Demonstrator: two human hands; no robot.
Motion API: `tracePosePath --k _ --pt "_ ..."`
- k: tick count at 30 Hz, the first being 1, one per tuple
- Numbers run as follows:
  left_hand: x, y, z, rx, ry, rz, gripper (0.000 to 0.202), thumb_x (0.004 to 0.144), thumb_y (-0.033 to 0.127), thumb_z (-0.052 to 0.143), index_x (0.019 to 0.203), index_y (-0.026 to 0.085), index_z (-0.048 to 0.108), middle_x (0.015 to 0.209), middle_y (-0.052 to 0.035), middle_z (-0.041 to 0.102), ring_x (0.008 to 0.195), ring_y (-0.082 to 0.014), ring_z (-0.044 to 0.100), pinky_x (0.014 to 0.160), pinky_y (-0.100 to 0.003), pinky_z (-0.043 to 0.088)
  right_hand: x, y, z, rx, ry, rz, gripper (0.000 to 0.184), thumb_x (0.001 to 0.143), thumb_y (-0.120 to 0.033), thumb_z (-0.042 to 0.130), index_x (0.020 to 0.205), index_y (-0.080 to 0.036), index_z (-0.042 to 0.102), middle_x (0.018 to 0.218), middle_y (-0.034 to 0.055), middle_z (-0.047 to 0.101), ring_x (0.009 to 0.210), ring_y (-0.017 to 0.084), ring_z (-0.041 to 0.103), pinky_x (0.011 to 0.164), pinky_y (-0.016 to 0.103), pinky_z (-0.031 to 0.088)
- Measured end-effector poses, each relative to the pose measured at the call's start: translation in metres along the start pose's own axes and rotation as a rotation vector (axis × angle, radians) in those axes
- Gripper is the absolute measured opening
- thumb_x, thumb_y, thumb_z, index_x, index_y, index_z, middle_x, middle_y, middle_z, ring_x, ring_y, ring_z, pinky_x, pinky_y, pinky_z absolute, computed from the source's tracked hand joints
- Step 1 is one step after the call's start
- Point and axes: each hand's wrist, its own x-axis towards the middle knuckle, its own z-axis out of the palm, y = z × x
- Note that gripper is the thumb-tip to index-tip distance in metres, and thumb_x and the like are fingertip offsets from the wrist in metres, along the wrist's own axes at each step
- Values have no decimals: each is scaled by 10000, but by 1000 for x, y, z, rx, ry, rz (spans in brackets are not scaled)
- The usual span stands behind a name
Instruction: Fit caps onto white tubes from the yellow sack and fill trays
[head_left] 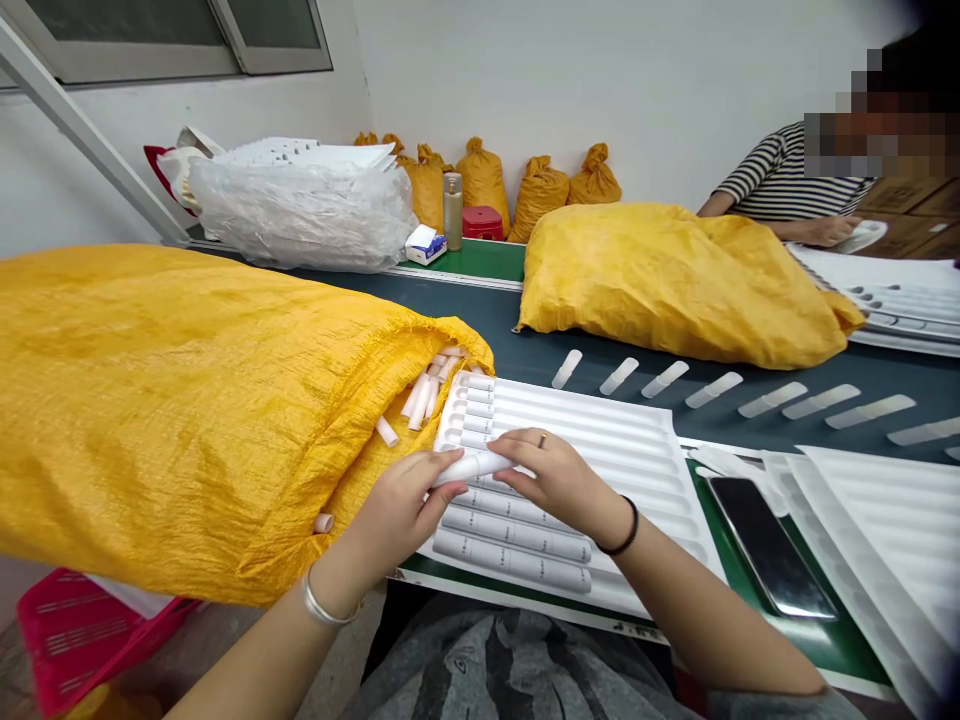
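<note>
A white plastic tube [474, 466] is gripped by closed fingers of left hand [401, 510] and right hand [555, 478] above the white grooved moulded tray [637, 440]; seating in a free groove is judged to be required.

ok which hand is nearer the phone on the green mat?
Right. The right hand is over the white tray, just left of the phone. The left hand sits farther left, by the yellow sack.

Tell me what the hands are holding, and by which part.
Both hands hold one white tube over the tray: the left hand pinches its left end, the right hand its right end.
</note>
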Motion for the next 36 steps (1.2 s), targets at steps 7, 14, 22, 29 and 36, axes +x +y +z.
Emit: tracePosePath --k 7,14,22,29,36 --pt "14 -98 -8 318 -21 -366 423 878 161 376 1271 95 516 1294 -186 518 1225 -274 476 1048 -431 378 60 93 20 -349 82 662 284 856 -265 505 1098 -131 569 943 114 650 899 234 602 774 311 456" --pt "15 -133 -15 379 4 -408 330 813 138 453 1025 173 704 1257 -191 530 1197 -379 459 992 -592 348 90 150 9 -334 -76 953 260 750 -279 653 922 -84 650 917 152 687 833 227 645 712 273 435" --pt "19 -90 -15 136 157 -251 354 899 388 507 1150 178 643 1164 -74 666 1092 -203 599 994 -332 443 92 115 25 -339 -183 689 274 941 -281 417 1012 -151 647 1013 109 671 989 194 603 851 261 408" --pt "24 -49 -5 -538 405 -363 297 770 314 711 1041 203 660 1072 -61 692 1013 -196 639 909 -313 505 115 120 36 -246 -301 489 114 694 -95 666 801 -131 670 929 114 653 924 219 591 818 270 420" --pt "23 -42 -11 -1442 691 -620 486 689 121 762 1105 257 550 823 40 670 742 -69 653 732 -178 554 75 59 21 79 -102 360 253 830 -222 523 1074 -155 517 994 74 614 825 159 599 761 287 488"
